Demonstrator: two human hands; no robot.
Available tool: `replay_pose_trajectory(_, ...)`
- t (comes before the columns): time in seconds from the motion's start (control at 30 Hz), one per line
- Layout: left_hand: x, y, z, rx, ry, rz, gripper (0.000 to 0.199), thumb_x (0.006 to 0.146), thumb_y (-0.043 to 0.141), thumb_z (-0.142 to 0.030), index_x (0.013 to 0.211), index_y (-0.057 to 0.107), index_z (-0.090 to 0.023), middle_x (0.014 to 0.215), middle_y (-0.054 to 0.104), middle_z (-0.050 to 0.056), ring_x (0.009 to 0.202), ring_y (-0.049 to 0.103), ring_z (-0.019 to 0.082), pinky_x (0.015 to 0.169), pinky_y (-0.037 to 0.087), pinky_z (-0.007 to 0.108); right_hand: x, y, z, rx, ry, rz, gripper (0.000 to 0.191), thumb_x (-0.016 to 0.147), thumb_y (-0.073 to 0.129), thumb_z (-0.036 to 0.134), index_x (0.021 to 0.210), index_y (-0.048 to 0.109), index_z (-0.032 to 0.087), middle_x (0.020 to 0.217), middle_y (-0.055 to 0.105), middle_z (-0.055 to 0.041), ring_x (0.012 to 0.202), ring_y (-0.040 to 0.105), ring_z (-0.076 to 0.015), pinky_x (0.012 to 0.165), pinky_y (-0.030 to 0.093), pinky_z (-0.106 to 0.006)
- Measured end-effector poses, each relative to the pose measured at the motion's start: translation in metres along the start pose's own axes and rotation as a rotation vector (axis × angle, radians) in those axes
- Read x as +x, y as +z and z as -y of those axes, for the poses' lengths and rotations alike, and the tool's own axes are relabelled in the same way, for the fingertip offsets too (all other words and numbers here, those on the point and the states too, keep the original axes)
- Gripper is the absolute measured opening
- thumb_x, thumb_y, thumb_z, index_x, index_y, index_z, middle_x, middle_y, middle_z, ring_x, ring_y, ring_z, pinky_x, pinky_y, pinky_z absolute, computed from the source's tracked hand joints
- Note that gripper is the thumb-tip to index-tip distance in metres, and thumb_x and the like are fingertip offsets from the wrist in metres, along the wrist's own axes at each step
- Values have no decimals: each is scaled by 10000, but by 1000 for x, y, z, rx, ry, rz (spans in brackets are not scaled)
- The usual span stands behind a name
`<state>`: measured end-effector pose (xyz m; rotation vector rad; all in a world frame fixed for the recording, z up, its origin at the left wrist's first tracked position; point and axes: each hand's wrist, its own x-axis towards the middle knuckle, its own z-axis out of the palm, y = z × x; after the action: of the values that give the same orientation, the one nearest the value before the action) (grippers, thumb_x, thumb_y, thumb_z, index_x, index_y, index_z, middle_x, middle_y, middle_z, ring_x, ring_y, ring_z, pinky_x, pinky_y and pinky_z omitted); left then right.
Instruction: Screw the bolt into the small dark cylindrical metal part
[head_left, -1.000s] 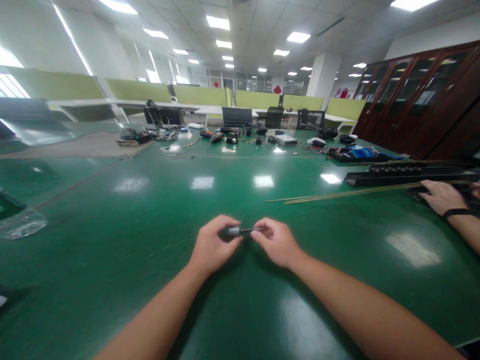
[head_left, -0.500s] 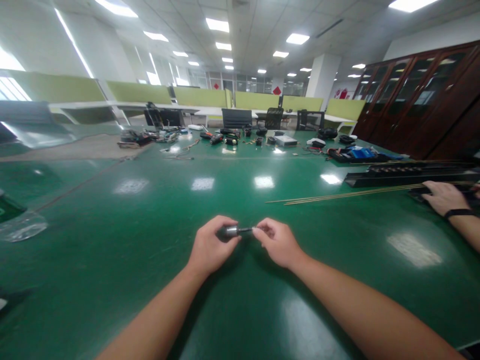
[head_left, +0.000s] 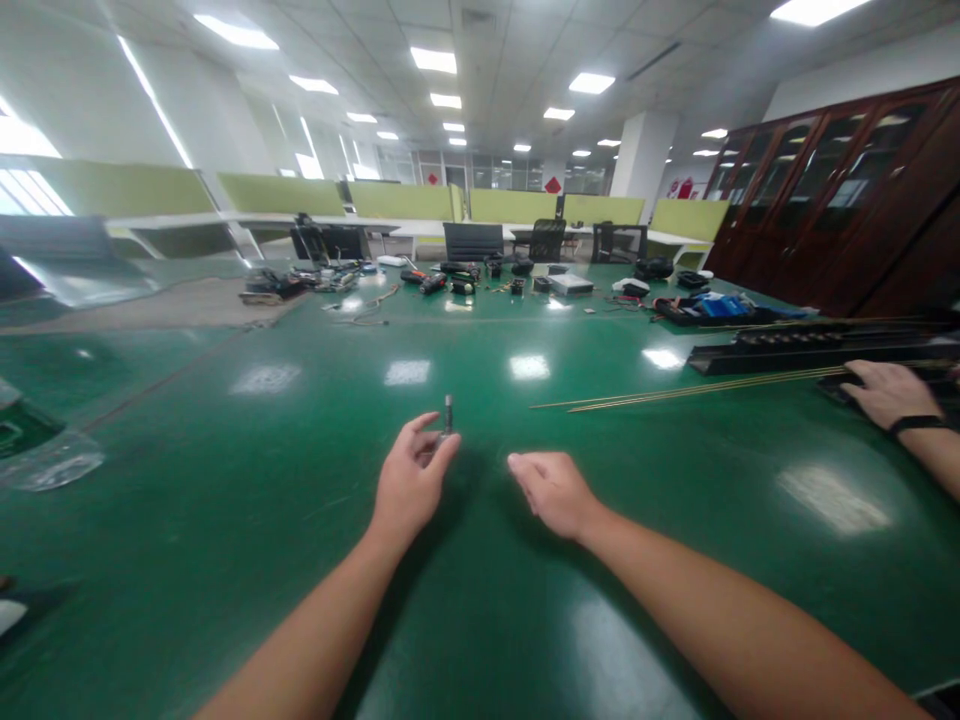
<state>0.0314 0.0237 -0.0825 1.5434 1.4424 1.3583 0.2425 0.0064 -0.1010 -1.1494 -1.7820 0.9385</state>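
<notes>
My left hand (head_left: 411, 475) grips a small metal part (head_left: 448, 412) between thumb and fingers. Its narrow shaft points up above the thumb, and its lower end is mostly hidden by the fingers. To the right, apart from the part, my right hand (head_left: 553, 490) is closed with the fingers curled in. Whether anything is inside it is hidden. Both hands are over the green table (head_left: 480, 620).
Thin brass rods (head_left: 645, 396) lie at the right, near a black rail (head_left: 780, 356). A co-worker's hand (head_left: 892, 392) with a black wristband rests beside them. A clear plastic bottle (head_left: 52, 460) is at the left; tools and electronics lie farther back.
My left hand has turned the metal part from lying sideways to pointing up. My right hand has come off its shaft, and its fingers have curled in.
</notes>
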Motion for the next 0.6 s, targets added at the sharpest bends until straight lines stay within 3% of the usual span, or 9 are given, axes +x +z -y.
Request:
replay_pose_trajectory(0.33,2,1,-4,-105,-118,-19,681,701,765,-483,1233,472,-175,1013,713,105,969,701,248,934,547,402,3,0,0,-45,-6,52,543,984,421,517,559,488,185,490,455,36,492,434,-108,517,280,-244)
replay_pose_trajectory(0.6,2,-17,-8,128,-66,1,784,679,754,-575,1297,466,-185,1089,716,137,1026,686,290,1018,483,482,9,-4,-5,133,22,67,533,973,429,528,563,491,193,476,490,33,449,495,-109,522,377,-232)
